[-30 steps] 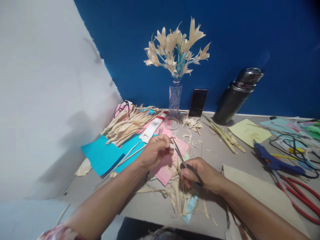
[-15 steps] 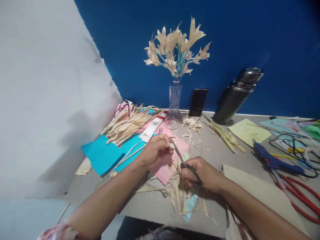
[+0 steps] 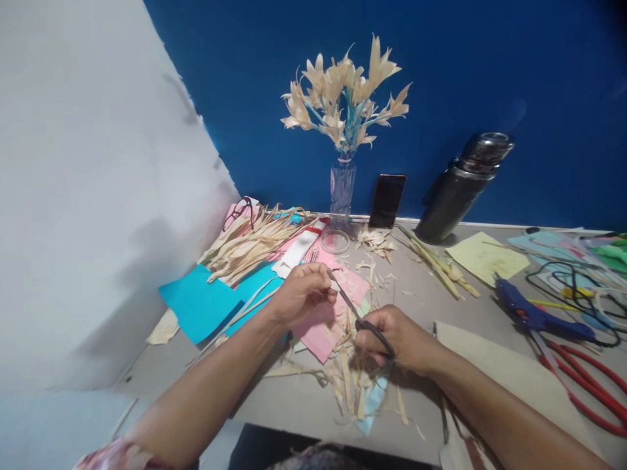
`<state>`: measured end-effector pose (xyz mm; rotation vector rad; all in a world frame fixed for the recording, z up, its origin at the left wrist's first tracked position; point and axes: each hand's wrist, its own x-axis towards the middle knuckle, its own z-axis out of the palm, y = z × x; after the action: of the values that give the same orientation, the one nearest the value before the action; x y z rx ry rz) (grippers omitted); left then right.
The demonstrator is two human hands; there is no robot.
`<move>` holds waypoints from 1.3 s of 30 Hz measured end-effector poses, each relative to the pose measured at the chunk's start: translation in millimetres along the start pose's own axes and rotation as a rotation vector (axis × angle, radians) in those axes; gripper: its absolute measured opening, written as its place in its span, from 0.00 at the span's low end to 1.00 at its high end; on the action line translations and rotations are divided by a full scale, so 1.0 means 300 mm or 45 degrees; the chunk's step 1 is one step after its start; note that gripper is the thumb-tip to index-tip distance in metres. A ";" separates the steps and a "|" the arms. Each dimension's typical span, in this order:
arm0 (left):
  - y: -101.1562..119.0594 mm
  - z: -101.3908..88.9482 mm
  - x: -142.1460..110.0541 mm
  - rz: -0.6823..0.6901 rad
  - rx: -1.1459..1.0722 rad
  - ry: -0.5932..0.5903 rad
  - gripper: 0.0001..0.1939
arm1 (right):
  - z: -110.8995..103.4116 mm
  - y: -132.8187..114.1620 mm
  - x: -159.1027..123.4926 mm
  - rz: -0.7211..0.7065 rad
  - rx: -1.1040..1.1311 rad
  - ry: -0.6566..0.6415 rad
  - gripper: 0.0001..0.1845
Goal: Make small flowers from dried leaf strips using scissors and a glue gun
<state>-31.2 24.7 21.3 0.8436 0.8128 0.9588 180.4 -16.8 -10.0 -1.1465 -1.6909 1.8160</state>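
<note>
My right hand (image 3: pixel 386 336) grips a pair of dark-handled scissors (image 3: pixel 351 305), its fingers in the loops. The blades point up and left, to the fingertips of my left hand (image 3: pixel 306 292). Between the thumb and fingers of that hand is pinched a small pale piece of dried husk (image 3: pixel 335 285), mostly hidden, with the blade tips against it. Underneath lie a pink paper sheet (image 3: pixel 318 336) and a heap of husk scraps (image 3: pixel 349 375).
Dried husks (image 3: pixel 249 241) and blue paper (image 3: pixel 198 303) lie left. Behind stand a clear bottle (image 3: pixel 341 196) of husk flowers (image 3: pixel 343 91), a phone (image 3: pixel 386 201) and a leaning flask (image 3: pixel 460 189). A blue glue gun (image 3: pixel 533 313) and red-handled scissors (image 3: pixel 595 385) lie right.
The scissor blades appear closer together at the husk piece, and the piece looks slightly shifted. Both hands stay in nearly the same place.
</note>
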 end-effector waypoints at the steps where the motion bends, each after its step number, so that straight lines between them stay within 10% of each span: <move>1: 0.001 -0.001 0.000 -0.002 0.005 -0.003 0.06 | -0.001 -0.002 -0.001 0.018 -0.005 0.011 0.28; 39: 0.015 -0.013 -0.007 -0.183 0.057 -0.118 0.09 | -0.010 -0.017 0.007 -0.092 0.201 0.119 0.23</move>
<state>-37.0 25.1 24.0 0.8501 0.8064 0.7720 180.2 -12.4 -5.6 -1.0725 -1.4891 1.7877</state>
